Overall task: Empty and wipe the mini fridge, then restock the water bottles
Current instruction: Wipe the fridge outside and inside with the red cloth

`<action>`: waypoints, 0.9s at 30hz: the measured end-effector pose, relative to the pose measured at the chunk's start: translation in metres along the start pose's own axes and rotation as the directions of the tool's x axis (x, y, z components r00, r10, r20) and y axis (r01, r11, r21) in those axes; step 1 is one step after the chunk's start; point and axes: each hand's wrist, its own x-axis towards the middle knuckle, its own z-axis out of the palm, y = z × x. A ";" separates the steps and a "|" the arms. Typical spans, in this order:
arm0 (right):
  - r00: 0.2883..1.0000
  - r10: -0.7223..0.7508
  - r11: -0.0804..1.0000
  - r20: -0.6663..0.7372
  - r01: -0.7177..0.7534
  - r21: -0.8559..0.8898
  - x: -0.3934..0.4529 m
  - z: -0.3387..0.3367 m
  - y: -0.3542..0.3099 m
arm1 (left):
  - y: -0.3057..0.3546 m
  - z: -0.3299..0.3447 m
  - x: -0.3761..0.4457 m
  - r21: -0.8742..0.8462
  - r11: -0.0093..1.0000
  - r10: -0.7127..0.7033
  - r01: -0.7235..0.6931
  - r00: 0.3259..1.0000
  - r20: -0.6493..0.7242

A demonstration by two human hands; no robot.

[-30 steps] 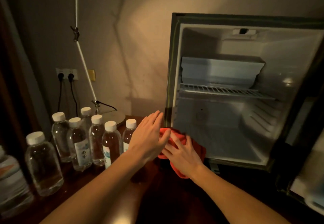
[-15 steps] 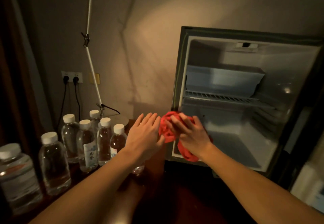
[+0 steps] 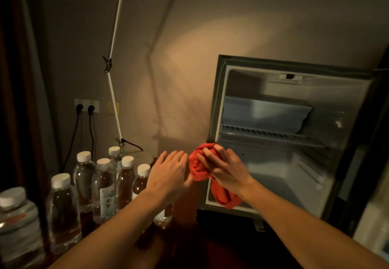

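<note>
Right hand (image 3: 226,168) clenched on red cloth (image 3: 200,166) at open mini fridge (image 3: 280,142) left edge, left hand (image 3: 168,174) released, flat beside it, water bottles (image 3: 105,184) on counter (image 3: 185,252) left.

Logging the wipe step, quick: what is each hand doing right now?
Left hand: open, flat, holding nothing.
Right hand: closed on the red cloth.

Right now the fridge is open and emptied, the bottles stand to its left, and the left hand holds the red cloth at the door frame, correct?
Not quite: the head view shows the right hand gripping the red cloth; the left hand is open beside it. The fridge is open and empty, bottles to its left.
</note>
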 end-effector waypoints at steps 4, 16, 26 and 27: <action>0.981 0.188 0.979 -0.050 -0.184 0.085 0.055 -0.038 0.049 | 0.001 0.002 0.007 0.037 0.999 0.006 -0.006 1.000 0.005; 0.965 0.259 0.959 -0.034 -0.253 0.124 0.095 -0.055 0.065 | 0.003 -0.001 0.013 0.060 0.997 0.042 -0.038 0.997 -0.065; 0.855 0.481 0.876 -0.191 -0.472 0.097 0.146 -0.092 0.122 | 0.008 -0.003 0.018 0.010 0.999 0.047 -0.046 0.993 -0.105; 0.852 0.489 0.872 -0.187 -0.477 0.109 0.142 -0.090 0.121 | 0.008 -0.002 0.018 0.008 0.999 0.051 -0.050 0.993 -0.108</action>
